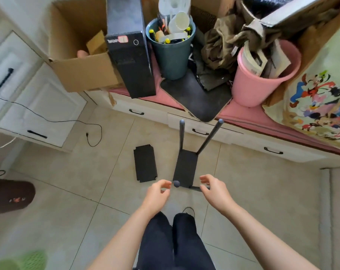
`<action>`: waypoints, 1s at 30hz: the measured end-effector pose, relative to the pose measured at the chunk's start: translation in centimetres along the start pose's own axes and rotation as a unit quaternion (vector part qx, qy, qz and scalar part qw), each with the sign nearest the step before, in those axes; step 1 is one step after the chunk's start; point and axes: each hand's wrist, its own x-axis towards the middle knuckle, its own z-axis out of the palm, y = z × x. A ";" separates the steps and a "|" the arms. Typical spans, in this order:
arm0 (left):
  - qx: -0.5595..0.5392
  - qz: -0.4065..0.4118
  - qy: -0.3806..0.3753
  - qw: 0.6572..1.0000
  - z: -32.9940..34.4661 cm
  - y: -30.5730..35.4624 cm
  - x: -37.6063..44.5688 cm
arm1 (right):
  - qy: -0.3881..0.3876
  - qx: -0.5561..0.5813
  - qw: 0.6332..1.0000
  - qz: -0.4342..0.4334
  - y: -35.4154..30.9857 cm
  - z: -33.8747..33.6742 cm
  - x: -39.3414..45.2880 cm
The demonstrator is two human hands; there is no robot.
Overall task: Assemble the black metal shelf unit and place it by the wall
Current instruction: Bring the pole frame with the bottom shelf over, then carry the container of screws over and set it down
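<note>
A black shelf panel stands on the tiled floor with black poles rising from its corners. The two far poles end in rounded caps. My left hand hovers with loosely curved fingers just left of the near left pole's cap, not closed on it. My right hand is cupped beside the near right pole, thumb and fingers spread apart around its top end. A second black panel lies flat on the floor to the left. A third black panel rests on the pink-topped bench.
A low white drawer bench runs along the wall, loaded with a cardboard box, a black computer case, a teal bucket and a pink bucket. White cabinet and a black cable lie to the left.
</note>
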 end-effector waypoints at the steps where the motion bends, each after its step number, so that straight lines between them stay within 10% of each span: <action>1: 0.003 0.000 0.014 1.000 -0.6 -0.2 -1.1 | -0.005 -0.005 1.000 -0.013 -1.2 0.2 -0.4; 30: -0.216 -0.130 0.457 0.853 -25.0 -30.3 -33.1 | -0.209 -0.173 0.897 -0.350 -35.0 33.2 -20.0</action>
